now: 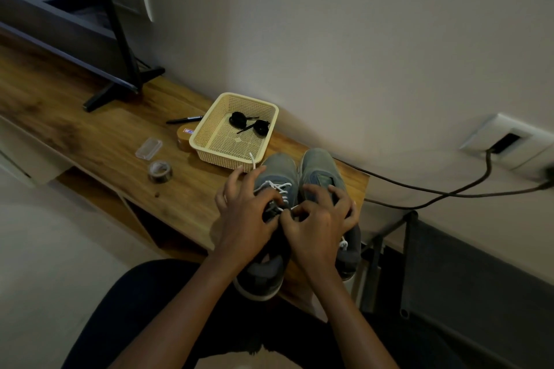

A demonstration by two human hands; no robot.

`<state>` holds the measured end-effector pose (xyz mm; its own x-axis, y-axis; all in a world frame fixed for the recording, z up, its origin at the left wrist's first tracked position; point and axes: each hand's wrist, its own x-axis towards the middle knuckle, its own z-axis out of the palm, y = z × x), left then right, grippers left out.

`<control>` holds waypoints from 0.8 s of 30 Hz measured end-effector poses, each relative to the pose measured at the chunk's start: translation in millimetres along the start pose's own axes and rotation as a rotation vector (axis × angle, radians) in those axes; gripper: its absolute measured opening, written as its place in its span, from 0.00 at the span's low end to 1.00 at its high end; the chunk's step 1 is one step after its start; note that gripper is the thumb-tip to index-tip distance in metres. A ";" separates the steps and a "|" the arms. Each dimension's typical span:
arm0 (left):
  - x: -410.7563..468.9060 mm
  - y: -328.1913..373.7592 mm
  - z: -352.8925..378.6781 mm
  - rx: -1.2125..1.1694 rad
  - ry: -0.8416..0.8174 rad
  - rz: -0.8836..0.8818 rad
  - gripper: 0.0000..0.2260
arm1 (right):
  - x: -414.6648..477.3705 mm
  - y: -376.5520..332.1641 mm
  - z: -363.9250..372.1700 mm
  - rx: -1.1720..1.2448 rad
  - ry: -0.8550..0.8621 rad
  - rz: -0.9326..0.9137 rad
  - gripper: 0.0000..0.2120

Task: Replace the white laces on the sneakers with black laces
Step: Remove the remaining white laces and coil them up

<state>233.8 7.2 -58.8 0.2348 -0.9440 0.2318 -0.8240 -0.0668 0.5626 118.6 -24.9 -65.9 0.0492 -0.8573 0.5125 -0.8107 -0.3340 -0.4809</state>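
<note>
White lace (280, 189) of the sneaker (278, 168) just in front of the basket (209, 156) is pinched by left hand (245, 210) and right hand (317, 225); unlacing is judged underway, pull-out through the eyelets is needed next, black laces (248, 124) are left coiled inside the basket.

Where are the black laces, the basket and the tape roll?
black laces (238, 118): head view, on the left coil.
basket (223, 159): head view, on its near wall.
tape roll (160, 178): head view, on its outer side.
</note>
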 end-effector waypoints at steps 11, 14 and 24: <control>1.4 3.5 0.1 -0.336 0.077 -0.235 0.13 | -4.6 -6.0 2.1 -0.094 0.034 0.013 0.07; 1.6 2.1 1.6 -0.387 0.063 -0.204 0.13 | -7.1 -4.2 3.7 -0.107 0.066 0.029 0.09; -2.3 -0.8 2.1 -0.044 0.005 -0.015 0.07 | -8.0 -3.3 6.0 -0.086 0.059 0.065 0.10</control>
<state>232.8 8.7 -61.4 0.2496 -0.9414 0.2269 -0.7972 -0.0667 0.6001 124.5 -19.3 -72.7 -0.0373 -0.8509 0.5240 -0.8582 -0.2414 -0.4530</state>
